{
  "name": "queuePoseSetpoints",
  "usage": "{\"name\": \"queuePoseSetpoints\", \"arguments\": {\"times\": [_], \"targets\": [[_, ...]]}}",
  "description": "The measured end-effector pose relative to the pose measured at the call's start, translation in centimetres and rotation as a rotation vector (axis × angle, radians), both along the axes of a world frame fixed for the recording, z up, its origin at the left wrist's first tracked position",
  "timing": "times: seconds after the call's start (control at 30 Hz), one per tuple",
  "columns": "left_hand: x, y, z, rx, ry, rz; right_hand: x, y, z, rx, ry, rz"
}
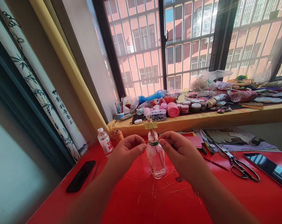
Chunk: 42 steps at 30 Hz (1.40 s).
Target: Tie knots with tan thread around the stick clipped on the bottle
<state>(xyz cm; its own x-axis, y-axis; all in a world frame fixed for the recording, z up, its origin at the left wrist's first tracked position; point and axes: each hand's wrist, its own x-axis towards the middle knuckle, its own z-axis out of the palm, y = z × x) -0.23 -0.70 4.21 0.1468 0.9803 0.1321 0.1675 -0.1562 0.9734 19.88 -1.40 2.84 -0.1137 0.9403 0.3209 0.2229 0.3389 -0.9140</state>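
A clear glass bottle with a green neck band stands upright on the red table. Above its mouth sits a yellow binder clip, with a brown twisted cord piece below it reaching into the neck. My left hand pinches a thin cord at the left of the neck. On the right side of the neck, my right hand has thumb and forefinger pinched on the thin cord. Loose thin strands trail over the table around the bottle's base.
Left of the hands are a black phone, a labelled plastic bottle and a cord spool. Scissors, pens, papers and another dark device lie at the right. Jars and craft supplies crowd the window ledge.
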Motion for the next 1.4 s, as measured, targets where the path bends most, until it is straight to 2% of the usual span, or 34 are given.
{"name": "queuePoseSetpoints", "arguments": {"times": [0.3, 0.5, 0.67, 0.83, 1.13, 1.4], "targets": [[-0.4, 0.2, -0.3, -0.021, 0.029, -0.045, 0.8, 0.1, 0.1, 0.065, -0.157, -0.112], [-0.5, 0.3, -0.2, -0.056, -0.057, -0.055, 1.0, 0.1, -0.1, 0.107, -0.196, -0.146], [-0.6, 0.3, -0.1, -0.062, -0.121, -0.067, 1.1, -0.3, 0.1, 0.085, -0.185, -0.105], [-0.4, 0.3, 0.0, -0.089, -0.13, -0.15, 1.1, -0.5, 0.2, 0.059, -0.171, -0.03], [-0.1, 0.5, -0.1, -0.071, -0.17, -0.119, 1.4, -0.1, 0.2, 0.12, -0.271, -0.1], [-0.6, 0.7, -0.5, -0.008, -0.137, -0.127, 1.4, 0.2, 0.0, 0.109, -0.266, -0.117]]}}
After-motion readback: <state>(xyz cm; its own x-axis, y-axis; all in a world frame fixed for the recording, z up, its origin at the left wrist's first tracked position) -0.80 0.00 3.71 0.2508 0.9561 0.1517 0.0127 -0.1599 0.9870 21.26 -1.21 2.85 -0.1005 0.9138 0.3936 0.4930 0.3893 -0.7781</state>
